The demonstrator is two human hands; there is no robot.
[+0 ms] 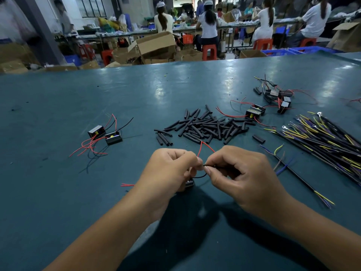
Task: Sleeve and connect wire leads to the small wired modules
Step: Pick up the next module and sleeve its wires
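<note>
Pinching at centre frame: left hand (pixel 172 169) and right hand (pixel 234 173) meet fingertip to fingertip over the table (pixel 58 192).

- Left hand: fingers curled, thumb and forefinger nipping a thin black lead (pixel 199 176); a small module (pixel 189 182) sits partly hidden under its fingers, whether held or resting on the table cannot be told.
- Right hand: fingers curled, thumb and forefinger gripping the black end of a cable (pixel 304 181) that runs off to the lower right, its far end splitting into yellow and purple strands.
- Red lead (pixel 203 146): loops up between the two hands, peak just below the sleeve pile.
- Sleeves (pixel 205 126): loose heap of short black tubes, centre of frame, just above the hands.
- Two modules (pixel 105 133): left of centre, side by side, trailing red and black leads.
- Module pair (pixel 255 112): right of the sleeves, with red leads.
- Module cluster (pixel 279 96): upper right, tangled leads.
- Cable bundle (pixel 322 133): right edge, black cables with yellow and purple strands, some ring terminals showing.
- Red wire end (pixel 127 185): on the table, just left of the left wrist.
- Background, top of frame: seated workers (pixel 209 26), cardboard boxes (pixel 156 45), red stools.
</note>
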